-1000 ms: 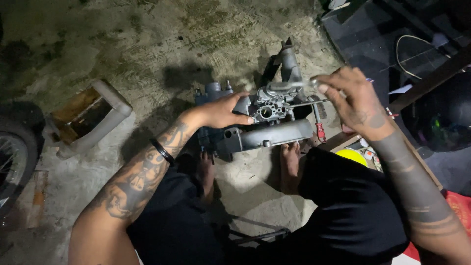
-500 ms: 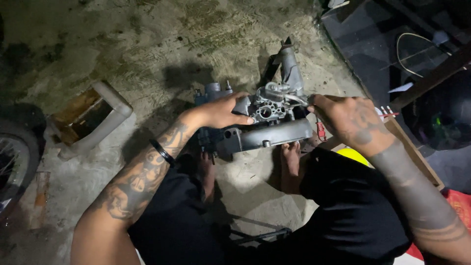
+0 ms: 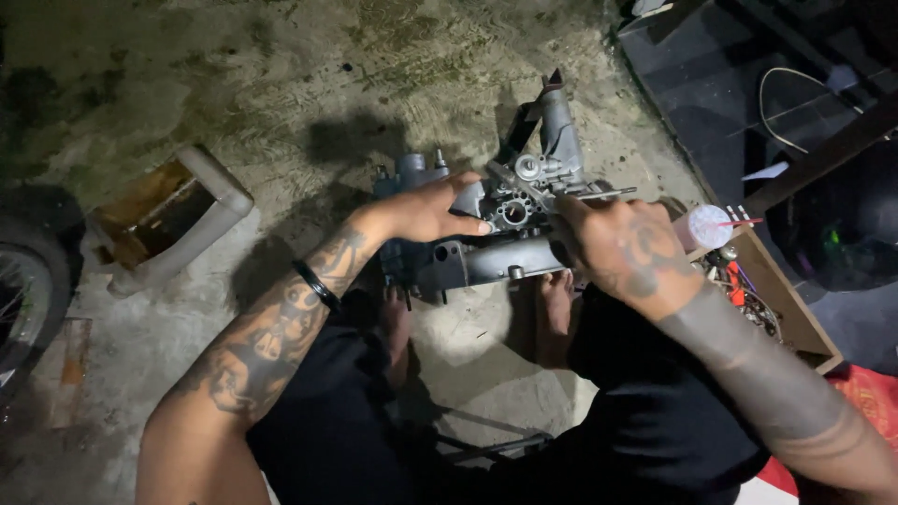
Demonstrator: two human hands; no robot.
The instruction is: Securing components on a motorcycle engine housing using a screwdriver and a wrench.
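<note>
Having lowered onto engine casing, right hand

Grey cast-metal engine casing: dull, matt finish, rough-cast surface with a few brighter machined faces near the top; thin bright metal rod: smooth, slightly shiny; stained concrete floor: rough, matt, blotched; black band on the left wrist: smooth, faint sheen; shallow wooden box: plain, unpolished board; black cloth trousers: matt.
</note>
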